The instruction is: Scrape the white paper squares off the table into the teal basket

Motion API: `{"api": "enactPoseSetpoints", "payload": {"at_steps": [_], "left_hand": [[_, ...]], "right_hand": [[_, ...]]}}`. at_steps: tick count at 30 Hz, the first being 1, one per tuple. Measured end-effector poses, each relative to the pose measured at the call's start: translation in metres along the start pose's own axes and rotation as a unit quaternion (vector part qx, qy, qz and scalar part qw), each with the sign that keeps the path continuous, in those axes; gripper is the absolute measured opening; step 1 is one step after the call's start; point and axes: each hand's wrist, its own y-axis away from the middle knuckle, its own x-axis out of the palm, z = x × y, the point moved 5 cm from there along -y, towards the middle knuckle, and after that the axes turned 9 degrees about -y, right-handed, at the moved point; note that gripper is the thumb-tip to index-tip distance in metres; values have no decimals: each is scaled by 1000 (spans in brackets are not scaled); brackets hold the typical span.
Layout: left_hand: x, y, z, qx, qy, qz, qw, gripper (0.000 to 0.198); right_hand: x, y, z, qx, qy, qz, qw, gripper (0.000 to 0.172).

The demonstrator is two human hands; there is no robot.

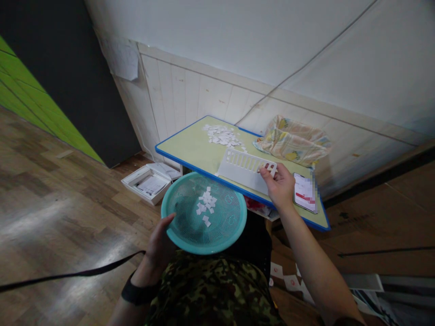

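My left hand grips the left rim of a turquoise plastic colander, thumb over the edge, its fingers hidden underneath. Several small white pieces lie inside it. The colander is held at the front edge of a small yellow-topped table with a blue rim. On that table my right hand is closed on the right end of a white slotted plastic panel, thumb on top. Beyond the panel, a heap of small white pieces is spread over the tabletop.
A cloth-lined basket stands at the table's back right. A phone lies near the right edge. On the floor to the left is an open white box. Cardboard stands at the right, and a cable runs down the wall.
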Motion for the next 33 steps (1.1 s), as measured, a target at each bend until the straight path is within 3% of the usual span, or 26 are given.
{"api": "enactPoseSetpoints", "payload": {"at_steps": [7, 12, 15, 17, 18, 20, 22, 27, 30, 33], "left_hand": [[4, 3, -3, 10, -9, -19, 1000, 26], [4, 4, -4, 20, -13, -17, 1000, 27], [4, 3, -2, 15, -11, -16, 1000, 28], [4, 2, -1, 3, -15, -16, 1000, 29], [4, 1, 0, -2, -17, -15, 1000, 30], [3, 0, 1, -7, -20, -11, 1000, 31], [2, -1, 0, -2, -16, -8, 1000, 29], [0, -2, -1, 3, -11, 12, 1000, 20], [-1, -1, -2, 7, -6, 14, 1000, 19], [-2, -1, 0, 3, -1, 12, 1000, 19]], "right_hand": [[-1, -3, 2, -28, 13, -16, 999, 37], [-13, -27, 15, -82, 60, -65, 993, 48], [-8, -46, 26, -62, 124, -60, 989, 60], [12, -53, 30, -27, 167, 21, 985, 60], [28, -54, 30, -11, 186, 99, 978, 55], [65, -45, 26, 15, 227, 268, 936, 34], [95, -32, 19, 48, 280, 367, 886, 25], [134, -14, 10, 11, 369, 440, 819, 42], [140, -13, 6, 2, 387, 451, 804, 33], [141, -16, 4, -18, 378, 448, 810, 20]]}}
